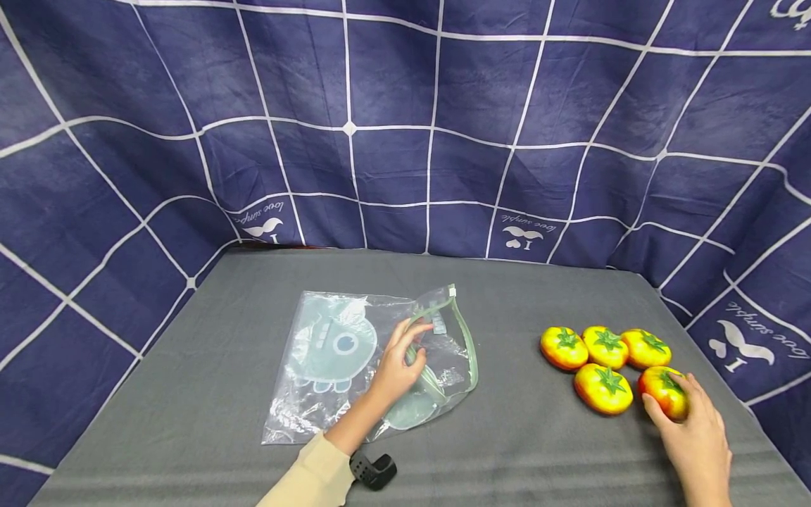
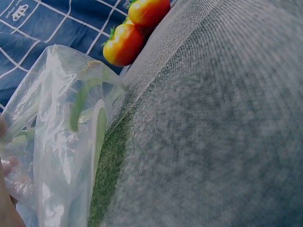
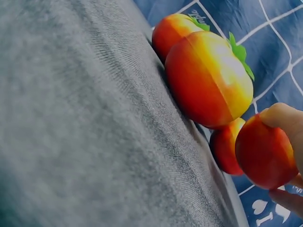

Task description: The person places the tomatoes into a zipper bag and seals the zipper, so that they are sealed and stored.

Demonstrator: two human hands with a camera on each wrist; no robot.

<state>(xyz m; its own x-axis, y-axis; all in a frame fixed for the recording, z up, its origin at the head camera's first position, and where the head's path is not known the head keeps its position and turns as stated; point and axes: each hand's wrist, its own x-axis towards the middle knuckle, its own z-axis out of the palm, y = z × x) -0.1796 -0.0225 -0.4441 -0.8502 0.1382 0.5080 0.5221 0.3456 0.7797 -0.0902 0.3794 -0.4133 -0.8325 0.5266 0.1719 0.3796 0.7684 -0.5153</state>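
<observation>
A clear plastic zip bag with a pale blue cartoon print lies flat, its green-edged mouth gaping to the right. At that mouth my left hand holds the bag's edge between thumb and fingers; in the left wrist view those fingers show partly through the plastic. My right hand grips a red-and-yellow tomato with a green leafy top, fingers and thumb on its sides. The right wrist view shows this gripped tomato close beside others. Whether it touches the cloth is hard to tell.
More tomatoes stand grouped just left of the right hand, including a front one and a back one. Grey cloth covers the table. A navy curtain with white grid lines surrounds the back and sides.
</observation>
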